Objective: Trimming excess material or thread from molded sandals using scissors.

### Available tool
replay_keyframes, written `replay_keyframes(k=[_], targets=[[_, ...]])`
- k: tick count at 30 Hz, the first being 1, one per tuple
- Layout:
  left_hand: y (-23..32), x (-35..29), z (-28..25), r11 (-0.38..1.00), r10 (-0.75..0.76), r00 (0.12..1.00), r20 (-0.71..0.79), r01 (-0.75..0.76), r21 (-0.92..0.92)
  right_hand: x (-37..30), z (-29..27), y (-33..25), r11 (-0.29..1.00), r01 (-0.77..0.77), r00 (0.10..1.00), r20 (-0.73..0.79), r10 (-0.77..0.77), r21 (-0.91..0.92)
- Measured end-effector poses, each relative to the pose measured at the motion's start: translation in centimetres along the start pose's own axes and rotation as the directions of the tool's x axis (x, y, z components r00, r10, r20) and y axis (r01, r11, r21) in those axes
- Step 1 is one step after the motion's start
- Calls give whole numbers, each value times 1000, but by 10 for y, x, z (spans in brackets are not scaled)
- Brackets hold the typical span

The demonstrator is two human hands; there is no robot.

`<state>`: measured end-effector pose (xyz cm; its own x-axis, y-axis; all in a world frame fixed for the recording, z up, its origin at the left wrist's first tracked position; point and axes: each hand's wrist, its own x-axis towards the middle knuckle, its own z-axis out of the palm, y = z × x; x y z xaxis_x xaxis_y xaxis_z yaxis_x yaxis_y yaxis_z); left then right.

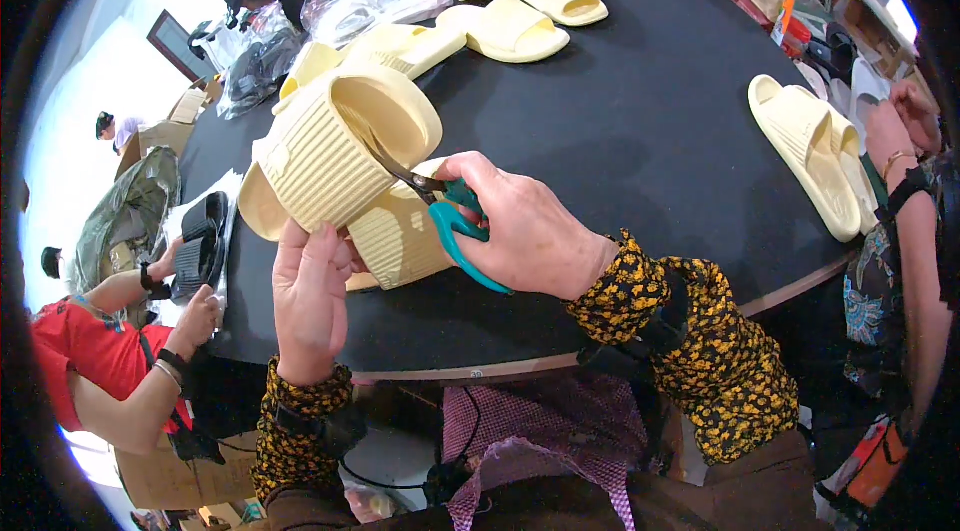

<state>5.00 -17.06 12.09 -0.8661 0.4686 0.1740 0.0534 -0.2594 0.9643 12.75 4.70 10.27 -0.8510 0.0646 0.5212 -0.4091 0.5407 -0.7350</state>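
My left hand (312, 291) pinches the edge of a pale yellow ribbed slide sandal (325, 156), holding it up over the table. In my right hand (530, 221) is a pair of scissors (455, 236) with teal handles. Their dark blades reach to the edge of the sandal's foot opening, and the tips are hidden there. A second yellow sandal (400, 241) sits just below and behind the held one, partly covered by it. Whether my left fingers also touch that second sandal, I cannot tell.
The round dark table (640, 131) carries more yellow sandals (520, 29) at the far side and a pair (810, 151) at the right. Clear plastic bags (380, 3) lie far left. A co-worker in red (110, 351) holds black sandals (200, 241); another person's arm (915, 231) is at right.
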Motion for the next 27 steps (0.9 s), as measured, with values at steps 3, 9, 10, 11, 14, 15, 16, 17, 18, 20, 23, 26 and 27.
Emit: replay_keyframes(k=[3, 9, 10, 11, 14, 15, 16, 17, 18, 20, 23, 26, 27], targets=[[0, 0, 2, 1000, 8, 1000, 4, -8, 21, 1, 0, -1, 1000, -16, 1000, 10, 16, 5], [4, -1, 10, 998, 31, 999, 45, -34, 55, -1, -2, -1, 1000, -1, 1000, -6, 1, -6], [4, -1, 9, 997, 38, 997, 65, -43, 68, -1, 1, 0, 1000, 29, 999, -43, -29, 11], [5, -2, 9, 997, 42, 997, 64, -46, 69, -2, 2, 0, 998, 60, 995, -81, -58, 26], [6, -4, 14, 998, 33, 999, 43, -36, 54, -1, 2, -2, 998, 53, 994, -95, -51, 22], [6, -5, 18, 997, 20, 1000, 4, -20, 79, -2, 1, -4, 998, 54, 994, -95, -52, 20], [7, -5, 21, 994, 10, 999, -36, -6, 106, -2, -2, -9, 999, 20, 998, -62, -18, 40], [8, -6, 23, 994, 15, 999, -38, -11, 108, -2, -4, -11, 998, -14, 999, -29, 16, 59], [8, -7, 24, 992, 16, 999, -44, -11, 125, -1, -3, -11, 998, -9, 1000, -29, 11, 61], [8, -10, 21, 990, 18, 999, -47, -11, 141, -3, -1, -10, 995, 26, 997, -79, -18, 94], [7, -10, 13, 973, 72, 994, 83, -88, 212, -1, -2, -11, 997, -8, 996, -89, 15, 76], [10, -12, 17, 960, 62, 996, 67, -78, 270, -2, -4, -13, 997, -40, 997, -66, 44, 62], [9, -12, 17, 953, 66, 994, 90, -89, 289, -2, -3, -13, 997, -37, 997, -67, 41, 63]])
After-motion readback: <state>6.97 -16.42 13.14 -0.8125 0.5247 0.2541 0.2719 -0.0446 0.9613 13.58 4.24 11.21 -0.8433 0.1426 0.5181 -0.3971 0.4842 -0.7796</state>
